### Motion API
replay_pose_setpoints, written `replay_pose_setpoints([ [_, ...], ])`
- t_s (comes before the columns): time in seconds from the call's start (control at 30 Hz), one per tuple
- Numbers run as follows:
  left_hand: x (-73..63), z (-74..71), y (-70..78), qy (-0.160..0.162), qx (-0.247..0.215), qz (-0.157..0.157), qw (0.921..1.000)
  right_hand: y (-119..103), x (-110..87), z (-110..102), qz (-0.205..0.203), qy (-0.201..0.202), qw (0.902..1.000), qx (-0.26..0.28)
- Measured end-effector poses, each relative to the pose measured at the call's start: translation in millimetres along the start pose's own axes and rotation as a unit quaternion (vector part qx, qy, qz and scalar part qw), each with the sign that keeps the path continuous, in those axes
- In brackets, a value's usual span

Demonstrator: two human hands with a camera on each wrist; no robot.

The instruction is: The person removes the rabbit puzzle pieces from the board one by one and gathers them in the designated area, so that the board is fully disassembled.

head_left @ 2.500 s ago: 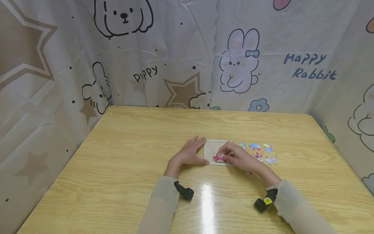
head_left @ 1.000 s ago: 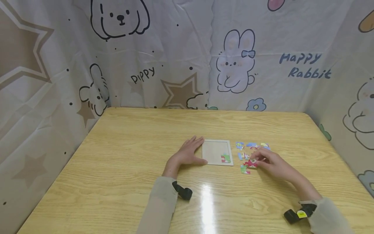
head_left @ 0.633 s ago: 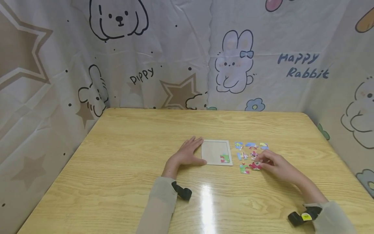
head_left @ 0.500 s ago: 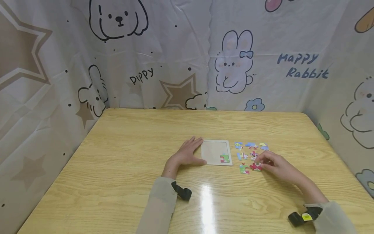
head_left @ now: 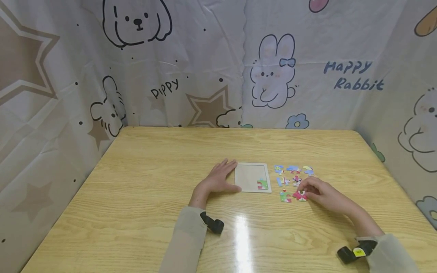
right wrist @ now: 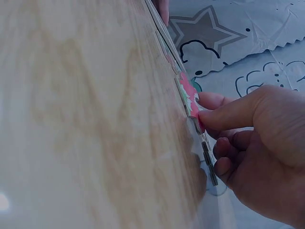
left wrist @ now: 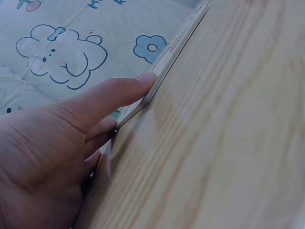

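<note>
My right hand [head_left: 319, 191] pinches a pink puzzle piece [head_left: 300, 195] between thumb and fingers, in the nearest row of loose pieces. In the right wrist view the piece [right wrist: 189, 95] looks slightly tilted, partly covered by the fingertips. Left of it lies a green-and-pink puzzle piece [head_left: 285, 196]. My left hand [head_left: 218, 180] lies with fingers spread at the left side of a shallow puzzle tray [head_left: 252, 164]. In the left wrist view its straight thumb [left wrist: 119, 90] touches the tray's edge. One green-and-pink corner piece [head_left: 262, 184] sits in the tray's near right corner.
More loose puzzle pieces [head_left: 293, 169] lie in rows right of the tray, in blue, white and pink. All rest on a wood-grain table [head_left: 164, 159]. A printed curtain [head_left: 205, 57] hangs behind it and along the sides.
My right hand has carried the pink piece from over the tray rightward to the loose pieces, then slightly nearer the front. The left hand has kept its place at the tray.
</note>
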State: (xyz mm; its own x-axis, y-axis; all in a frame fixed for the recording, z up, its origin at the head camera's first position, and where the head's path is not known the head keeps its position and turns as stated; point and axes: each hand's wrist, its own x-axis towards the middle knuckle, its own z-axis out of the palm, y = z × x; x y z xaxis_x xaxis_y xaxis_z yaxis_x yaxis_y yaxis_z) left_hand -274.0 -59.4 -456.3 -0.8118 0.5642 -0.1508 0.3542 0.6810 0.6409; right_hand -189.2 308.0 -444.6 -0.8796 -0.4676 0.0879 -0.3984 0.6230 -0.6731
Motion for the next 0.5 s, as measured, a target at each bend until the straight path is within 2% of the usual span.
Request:
replay_pose_setpoints([
  [0.13,0.2,-0.1,-0.2,-0.001,0.002,0.001,1.0000,-0.2,0.0,-1.1,0.006,-0.012,0.9999,-0.001],
  [0.33,0.3,-0.5,0.4,-0.003,0.002,0.002,1.0000,1.3,0.8,1.4,-0.030,-0.001,0.9994,-0.017],
  [0.5,0.1,-1.1,0.9,-0.003,-0.001,0.001,1.0000,-2.5,6.2,3.9,-0.016,0.007,0.9997,-0.016],
])
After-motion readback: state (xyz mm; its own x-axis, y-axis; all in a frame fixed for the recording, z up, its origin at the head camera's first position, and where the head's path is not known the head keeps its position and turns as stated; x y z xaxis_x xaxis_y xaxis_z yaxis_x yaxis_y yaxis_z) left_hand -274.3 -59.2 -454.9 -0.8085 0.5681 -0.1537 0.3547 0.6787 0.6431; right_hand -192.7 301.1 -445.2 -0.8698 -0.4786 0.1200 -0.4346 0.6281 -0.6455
